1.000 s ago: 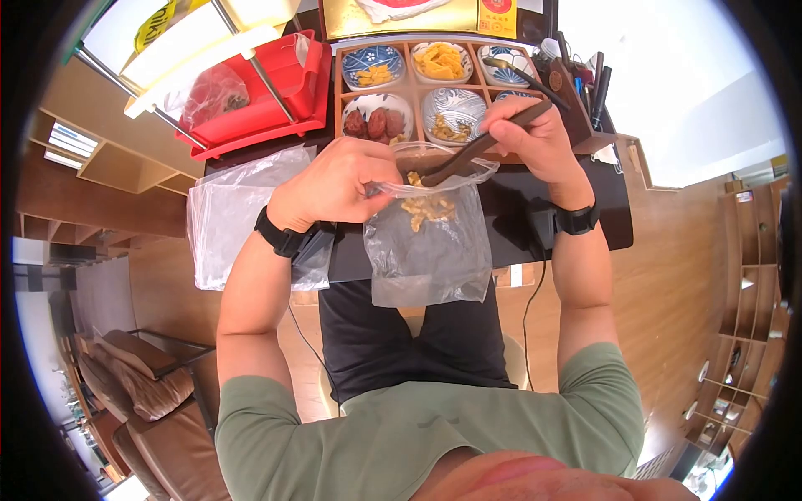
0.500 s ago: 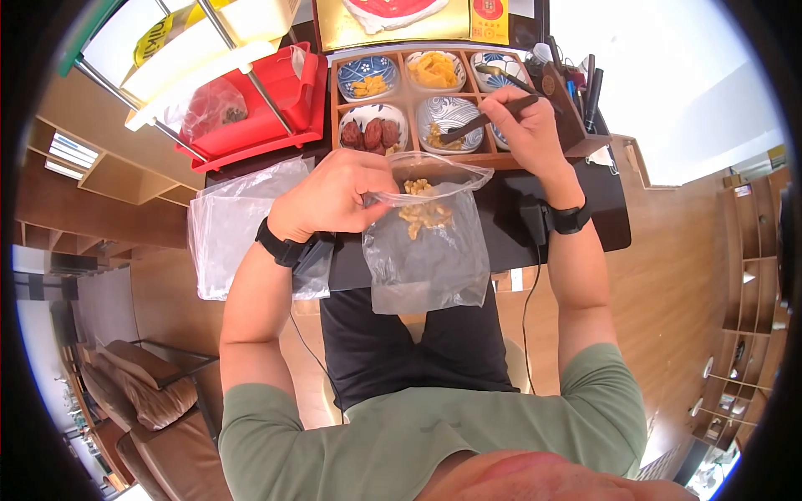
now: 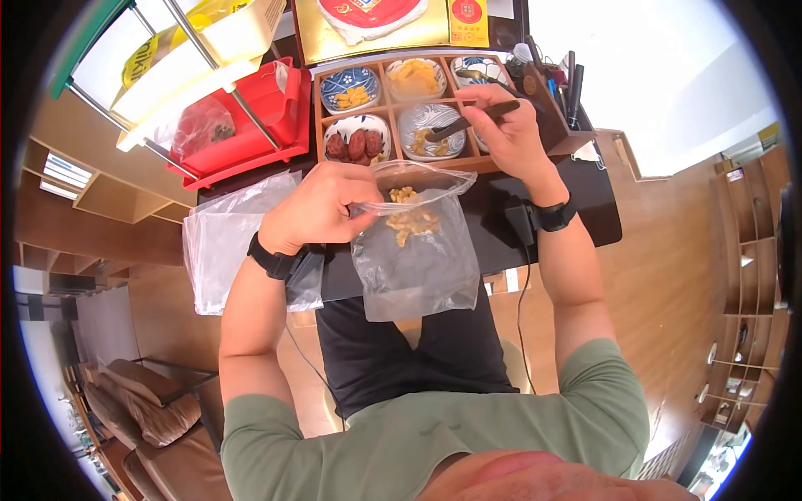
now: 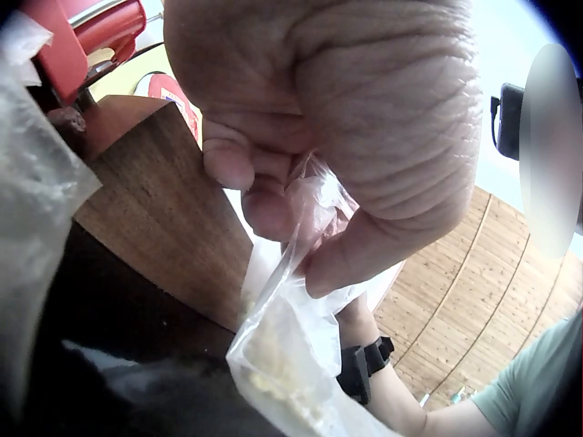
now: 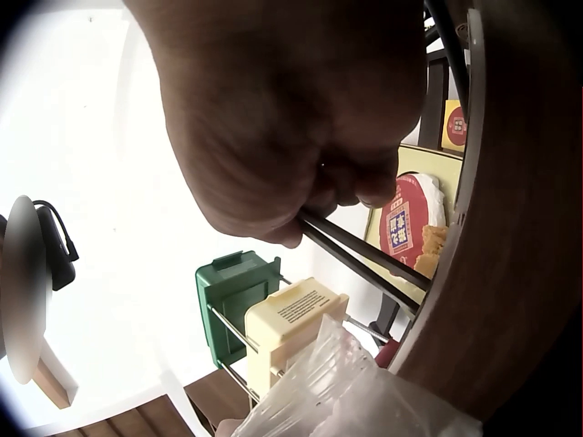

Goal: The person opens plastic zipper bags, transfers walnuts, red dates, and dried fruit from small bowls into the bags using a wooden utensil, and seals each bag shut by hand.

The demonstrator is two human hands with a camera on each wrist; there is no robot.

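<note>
In the head view the left hand pinches the mouth of a clear plastic bag with walnut pieces inside. The bag hangs over the dark table's front edge. Above it the right hand holds a dark utensil, whose tip is in a wave-patterned bowl with a few walnut pieces. The right wrist view shows two dark prongs coming from the fingers. In the left wrist view the thumb and fingers of the left hand grip the bag's plastic.
A wooden divided tray holds more bowls, with red dates and yellow pieces. Flat clear bags lie left, below a red bin. A pen holder stands right. A cable hangs from the right wrist.
The right hand has moved from the bag's mouth up to the wave-patterned bowl, and the utensil's tip now reaches into it. The left hand keeps its grip on the bag.
</note>
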